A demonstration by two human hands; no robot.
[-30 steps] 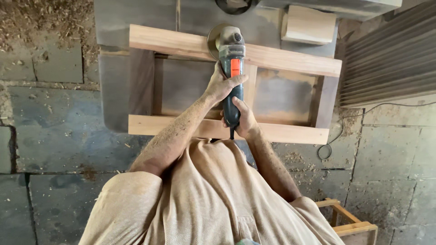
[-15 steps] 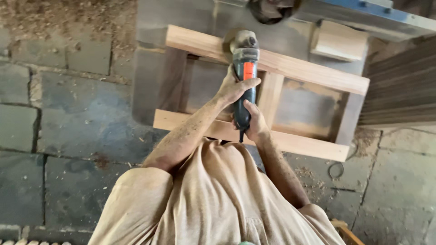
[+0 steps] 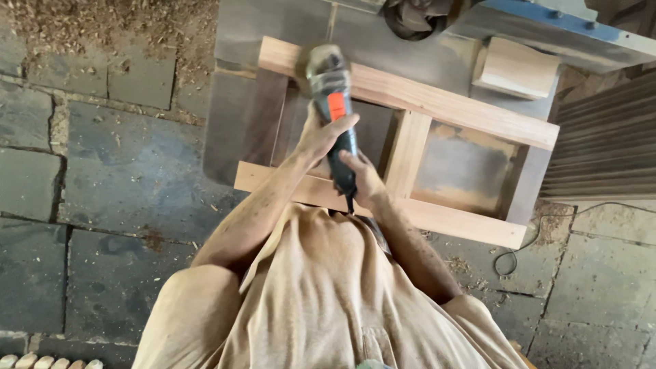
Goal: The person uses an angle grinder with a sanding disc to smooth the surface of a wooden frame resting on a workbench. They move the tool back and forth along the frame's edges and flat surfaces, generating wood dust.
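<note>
I hold a dark green angle grinder (image 3: 331, 102) with an orange switch in both hands. My left hand (image 3: 321, 137) grips its body near the head. My right hand (image 3: 362, 179) grips the rear of the handle. The grinder's disc rests on the far rail of a pale wooden frame (image 3: 451, 106), near the frame's left end. The frame has two long rails, a middle cross piece (image 3: 406, 156) and dark end pieces, and it lies on a grey machine table (image 3: 369, 41).
A wood block (image 3: 516, 68) sits on the table at the far right. Ribbed dark panels (image 3: 601, 143) stand at right. A black cord (image 3: 526, 239) trails over the stone floor. Sawdust (image 3: 102, 24) lies at the upper left.
The grinder and both hands have slid left along the far rail, from near the middle cross piece toward the frame's left end. The view shifted slightly.
</note>
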